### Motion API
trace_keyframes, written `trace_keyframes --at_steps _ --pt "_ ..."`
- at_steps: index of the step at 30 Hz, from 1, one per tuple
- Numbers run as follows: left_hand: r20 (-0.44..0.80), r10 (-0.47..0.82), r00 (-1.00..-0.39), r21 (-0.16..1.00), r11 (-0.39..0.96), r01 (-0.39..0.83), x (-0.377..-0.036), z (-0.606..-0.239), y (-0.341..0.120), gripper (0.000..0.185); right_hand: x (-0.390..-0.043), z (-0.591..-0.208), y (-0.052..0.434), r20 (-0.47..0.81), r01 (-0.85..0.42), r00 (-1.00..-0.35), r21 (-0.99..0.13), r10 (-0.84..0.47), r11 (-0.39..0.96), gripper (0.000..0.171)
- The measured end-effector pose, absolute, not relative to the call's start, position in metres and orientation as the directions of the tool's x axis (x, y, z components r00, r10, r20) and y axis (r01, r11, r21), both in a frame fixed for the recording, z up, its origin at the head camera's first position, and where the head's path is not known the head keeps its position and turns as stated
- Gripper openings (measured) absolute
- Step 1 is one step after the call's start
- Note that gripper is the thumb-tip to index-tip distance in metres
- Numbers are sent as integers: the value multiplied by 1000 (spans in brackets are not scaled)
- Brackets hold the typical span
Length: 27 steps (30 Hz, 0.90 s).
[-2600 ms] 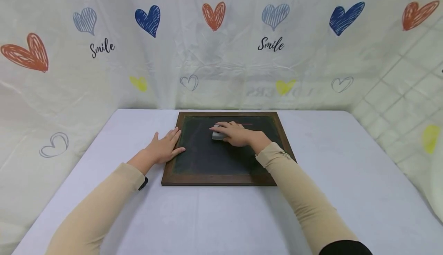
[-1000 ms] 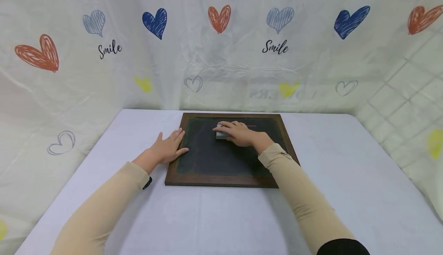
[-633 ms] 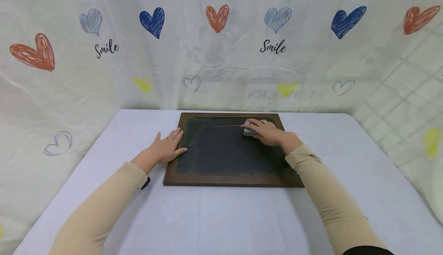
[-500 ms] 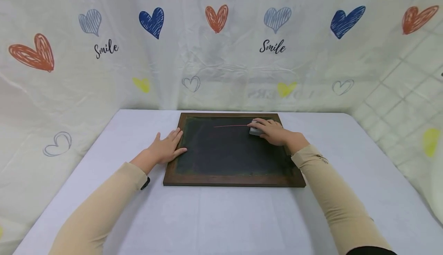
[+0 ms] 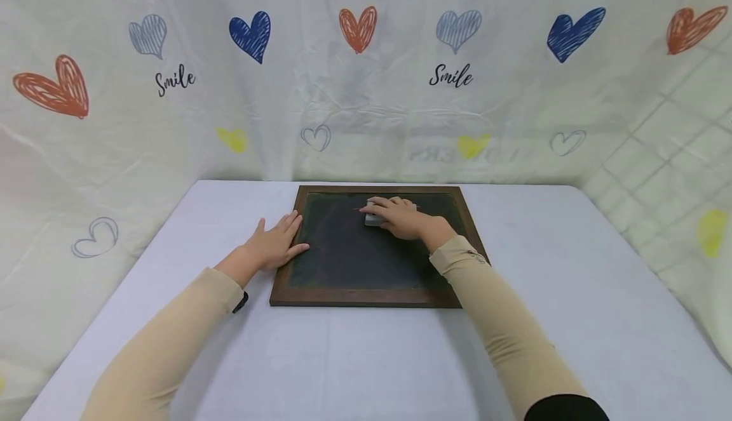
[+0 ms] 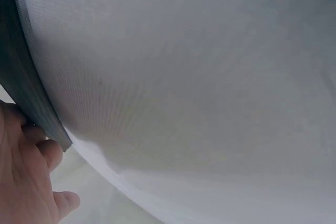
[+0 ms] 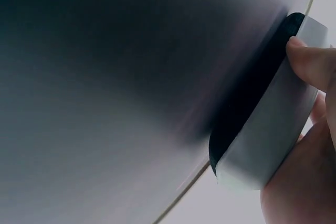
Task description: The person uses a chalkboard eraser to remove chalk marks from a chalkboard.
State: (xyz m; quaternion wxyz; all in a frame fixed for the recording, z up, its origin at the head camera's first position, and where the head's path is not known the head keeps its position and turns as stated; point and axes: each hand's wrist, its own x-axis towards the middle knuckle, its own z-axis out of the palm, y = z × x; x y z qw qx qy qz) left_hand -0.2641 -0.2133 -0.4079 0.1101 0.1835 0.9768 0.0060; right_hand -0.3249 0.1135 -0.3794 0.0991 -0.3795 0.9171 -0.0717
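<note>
Under the right hand [image 5: 405, 220], seemingly gripped, sits the eraser [image 5: 373, 220].

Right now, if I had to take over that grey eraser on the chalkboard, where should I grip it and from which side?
Probably from above, across its grey back, fingers and thumb on the long sides. The eraser lies flat, dark pad down on the chalkboard, as the right hand holds it now. The left hand steadies the frame.

Grey eraser [image 5: 374, 219] on wood-framed chalkboard [image 5: 354, 262], flat on table
</note>
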Motion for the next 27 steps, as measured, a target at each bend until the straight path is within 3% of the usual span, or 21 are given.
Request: trace_keyframes --at_steps 8,19,27 --pt "-217 363 -906 56 931 360 -263 -407 -214 81 -323 -381 118 -91 -708 -665 -237 -741 665 54" --pt "-217 358 -908 49 933 356 -264 -409 -216 82 -327 -382 183 -61 -639 -746 -218 -664 738 53" --pt "-215 368 -904 59 929 364 -265 -407 -215 81 -324 -375 205 -36 -626 -767 -178 -640 760 50"
